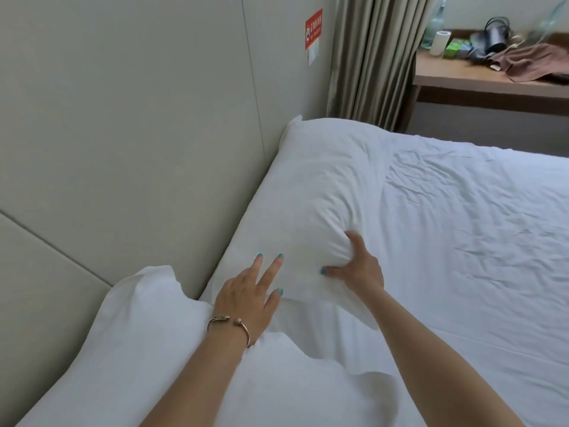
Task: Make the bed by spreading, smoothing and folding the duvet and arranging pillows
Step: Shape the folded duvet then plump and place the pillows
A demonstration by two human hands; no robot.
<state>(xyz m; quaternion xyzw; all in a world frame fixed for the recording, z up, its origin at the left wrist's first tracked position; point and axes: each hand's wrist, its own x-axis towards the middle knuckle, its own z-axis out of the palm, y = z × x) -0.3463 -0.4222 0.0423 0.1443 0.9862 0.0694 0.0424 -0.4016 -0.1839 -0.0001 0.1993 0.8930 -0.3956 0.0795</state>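
A far pillow (320,192) is lying along the head edge of the bed (462,257), against the padded headboard (123,134), reaching toward the bed's far corner by the curtain (366,57). The right hand (360,266) is gripping this pillow's near end, fingers dug into the cover and thumb pressing the side, bunching the fabric. The left hand (249,291) is hovering open just beside that same end, fingers spread; I cannot tell whether the fingertips are touching the cover. A bracelet (228,323) is sitting on the left wrist.

A near pillow (147,349) is lying at the head edge closer to the camera, under the left forearm, one corner sticking up against the headboard. The white sheet (477,226) across the bed is showing creases.

Beyond the bed's far side, a wooden surface (462,77) is carrying a brown cloth (535,61), a white roll (438,41) and blurred dark items. A red sign (313,27) is hanging on the wall.
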